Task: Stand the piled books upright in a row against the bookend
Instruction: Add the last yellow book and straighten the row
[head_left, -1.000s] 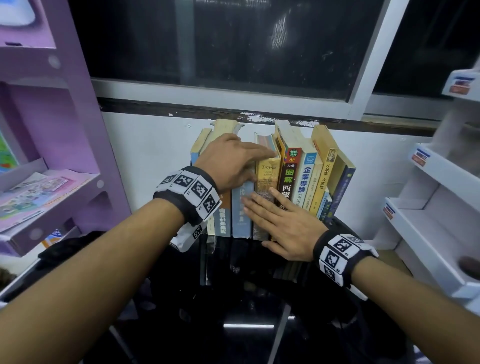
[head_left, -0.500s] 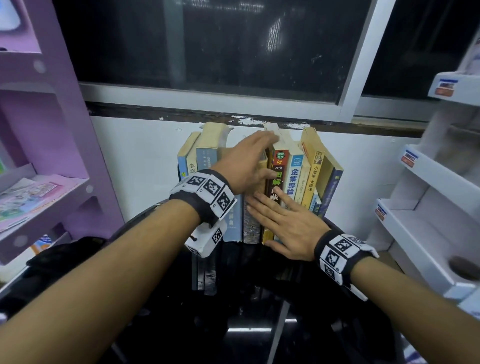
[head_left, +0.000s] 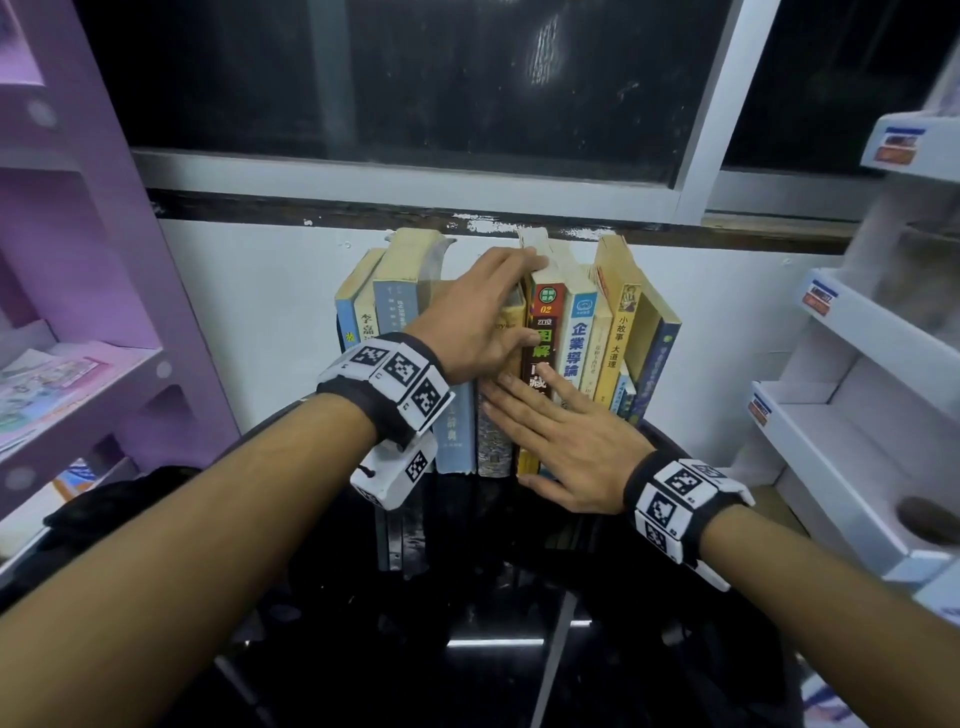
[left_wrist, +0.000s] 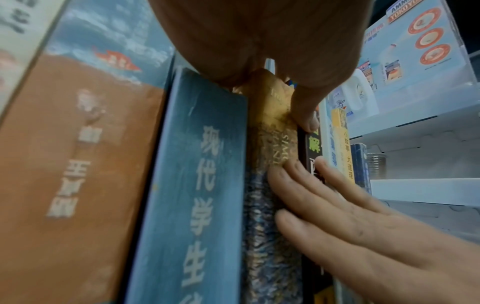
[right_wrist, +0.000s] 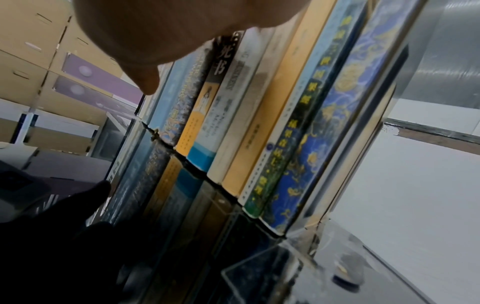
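A row of books (head_left: 582, 343) stands upright on a glossy black table (head_left: 493, 623) against the white wall. My left hand (head_left: 511, 299) reaches over the top of a gold-spined book (left_wrist: 275, 123) and pinches it, the thumb (left_wrist: 303, 115) on the spine's right edge. Below it, my right hand (head_left: 519, 431) lies flat with straight fingers (left_wrist: 324, 195) pressing on the lower spines of the gold book and the dark red-topped book (head_left: 543, 332). A clear acrylic bookend (right_wrist: 335, 185) stands against the blue book (right_wrist: 324, 144) at the row's right end.
A purple shelf unit (head_left: 104, 312) with magazines stands at the left, with a black bag (head_left: 119, 499) below it. White cardboard shelves (head_left: 857, 415) fill the right side. A dark window (head_left: 415, 78) and its sill run above the books.
My left hand slid right along the book tops and now pinches the gold-spined book. The row stands straighter. My right hand stayed flat on the spines.
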